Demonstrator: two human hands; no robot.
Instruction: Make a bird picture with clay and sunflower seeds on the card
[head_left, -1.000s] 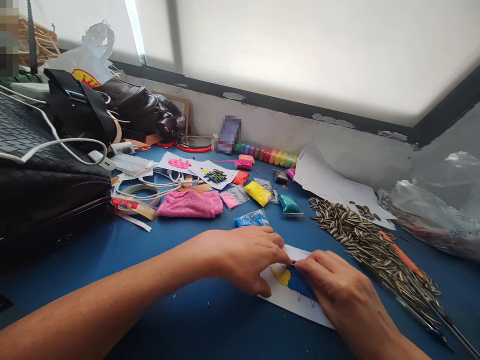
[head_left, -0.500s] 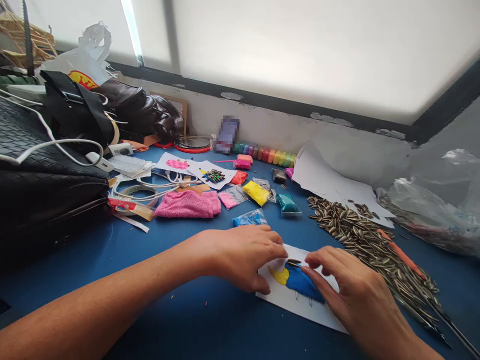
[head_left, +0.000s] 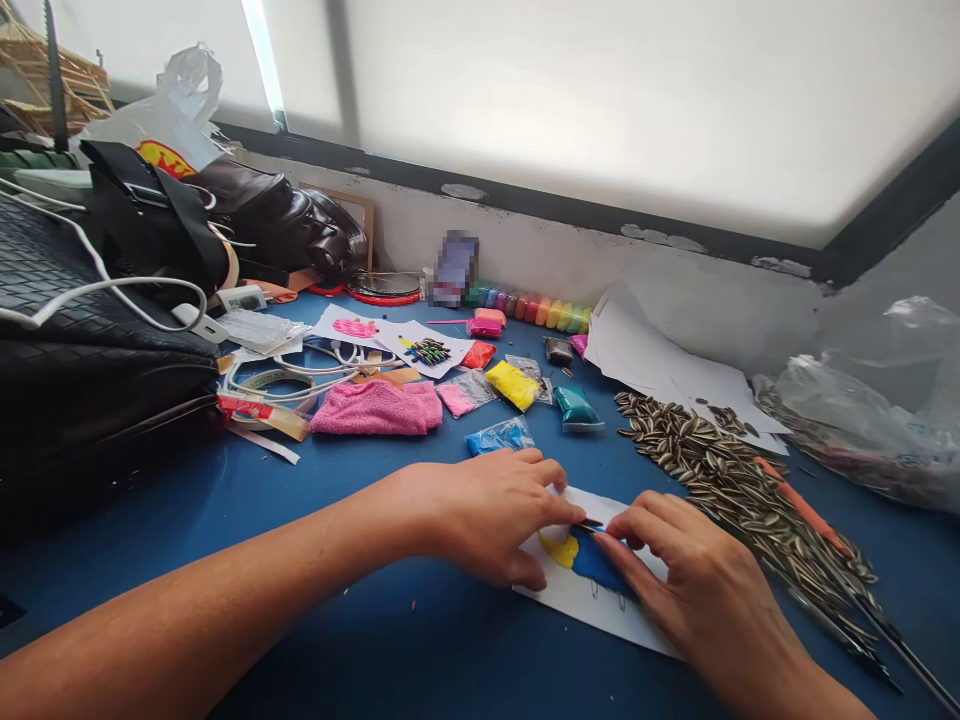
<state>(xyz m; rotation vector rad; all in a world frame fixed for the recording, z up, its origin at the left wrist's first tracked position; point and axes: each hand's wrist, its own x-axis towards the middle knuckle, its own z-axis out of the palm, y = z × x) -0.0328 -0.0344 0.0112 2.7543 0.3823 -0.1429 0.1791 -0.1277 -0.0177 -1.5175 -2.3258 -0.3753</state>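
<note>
A white sheet of paper (head_left: 577, 605) lies on the blue table, bearing a blue clay shape (head_left: 598, 562) with a yellow clay patch (head_left: 559, 549) at its left. Thin drawn legs show below the blue clay. A striped sunflower seed (head_left: 591, 523) rests at the clay's upper edge. My left hand (head_left: 487, 515) lies over the sheet's left side, fingers apart, its index fingertip touching the seed's left end. My right hand (head_left: 690, 560) is closed in a pinch at the seed's right end, covering the right part of the blue clay.
Sunflower seeds (head_left: 712, 470) are heaped at the right, with an orange-handled tool (head_left: 802, 505) among them. Behind the sheet lie bagged clays: blue (head_left: 501, 438), yellow (head_left: 514, 385) and green (head_left: 576, 408). A pink cloth (head_left: 376, 408) and a black bag (head_left: 97, 400) are at left.
My left index finger has moved right onto the seed. My right hand has shifted slightly left, its thumb and index closing in on the seed's other end.
</note>
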